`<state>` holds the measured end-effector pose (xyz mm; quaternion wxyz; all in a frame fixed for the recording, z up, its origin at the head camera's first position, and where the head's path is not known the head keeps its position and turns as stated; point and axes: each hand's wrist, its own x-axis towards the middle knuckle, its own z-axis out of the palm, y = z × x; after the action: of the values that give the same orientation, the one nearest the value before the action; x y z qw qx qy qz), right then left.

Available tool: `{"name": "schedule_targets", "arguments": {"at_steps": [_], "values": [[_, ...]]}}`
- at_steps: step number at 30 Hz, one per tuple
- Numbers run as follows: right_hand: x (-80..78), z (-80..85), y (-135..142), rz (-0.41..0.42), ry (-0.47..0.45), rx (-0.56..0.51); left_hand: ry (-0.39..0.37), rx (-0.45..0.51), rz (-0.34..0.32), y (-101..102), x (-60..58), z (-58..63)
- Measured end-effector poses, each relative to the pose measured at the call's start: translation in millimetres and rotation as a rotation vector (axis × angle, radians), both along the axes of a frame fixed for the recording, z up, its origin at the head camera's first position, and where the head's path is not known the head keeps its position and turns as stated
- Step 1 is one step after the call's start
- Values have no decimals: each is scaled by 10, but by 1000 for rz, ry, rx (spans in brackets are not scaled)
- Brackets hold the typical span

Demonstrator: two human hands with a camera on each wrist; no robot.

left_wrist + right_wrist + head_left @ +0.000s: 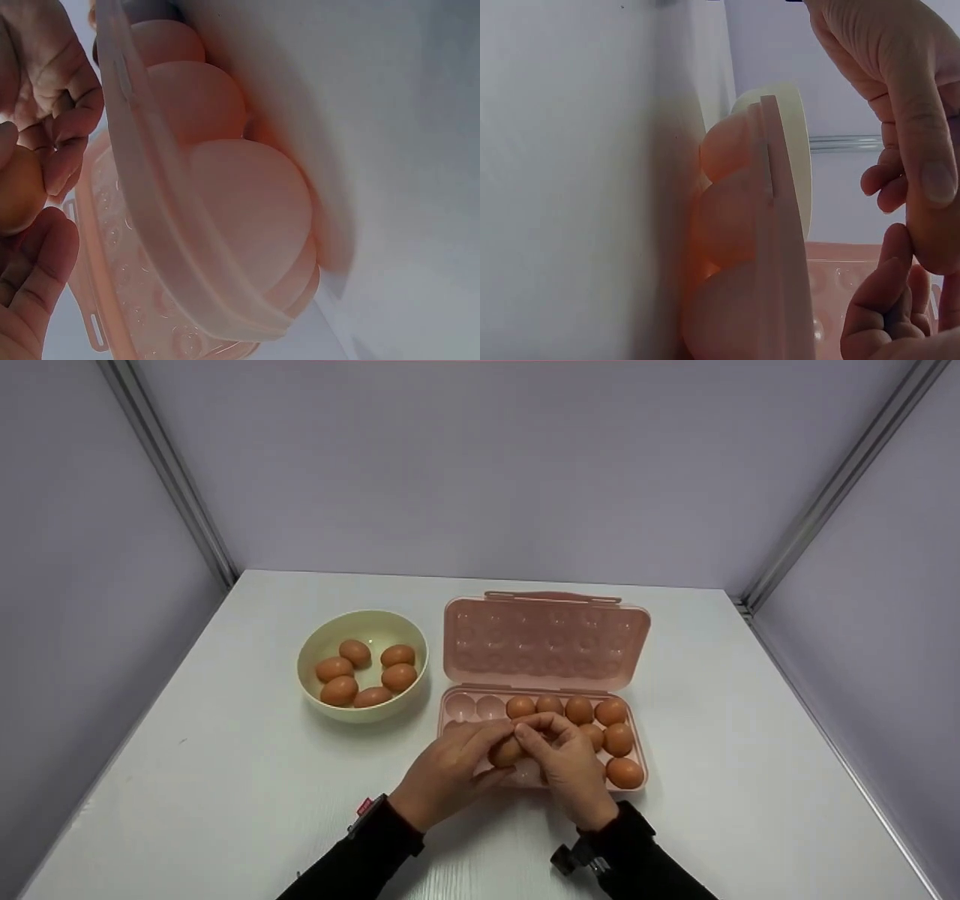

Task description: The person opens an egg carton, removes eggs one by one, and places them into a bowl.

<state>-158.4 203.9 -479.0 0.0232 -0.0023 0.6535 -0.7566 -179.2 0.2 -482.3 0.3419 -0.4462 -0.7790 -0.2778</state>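
Note:
My left hand grips a brown egg above the near part of a pink egg carton. From the other side my right hand meets it, its thumb and fingertips bent onto the same egg. Up close in the left wrist view the egg sits between the fingers of both hands. The right wrist view shows the egg at the right edge, partly covered by fingers. Several brown eggs fill cups on the carton's right side; the hands hide some cups.
The carton's lid stands open behind its base. Left of it a pale green bowl holds several brown eggs. Both stand on a white table, with grey panels at the back and sides.

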Motion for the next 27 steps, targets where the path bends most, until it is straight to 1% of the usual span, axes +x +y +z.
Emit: {"name": "schedule_targets", "arguments": {"at_steps": [3, 9, 12, 15, 17, 20, 23, 27], "values": [[5, 2, -10, 2, 22, 15, -7, -2, -6, -5, 5, 15], [6, 0, -21, 10, 24, 24, 11, 15, -11, -56, -24, 35], [-5, -12, -25, 18, 46, 0, 4, 52, -12, -115, -76, 74], [-18, -26, -31, 34, 85, -25, -26, 116, 10, -206, -143, 121], [-20, -28, -36, 39, 100, -32, -53, 161, 43, -283, -190, 144], [-20, -29, -39, 38, 116, -9, -83, 227, 135, -408, -259, 151], [-19, -29, -39, 32, 113, 19, -103, 289, 227, -515, -330, 133], [-17, -30, -38, 33, 94, 27, -127, 338, 313, -605, -414, 83]]}}
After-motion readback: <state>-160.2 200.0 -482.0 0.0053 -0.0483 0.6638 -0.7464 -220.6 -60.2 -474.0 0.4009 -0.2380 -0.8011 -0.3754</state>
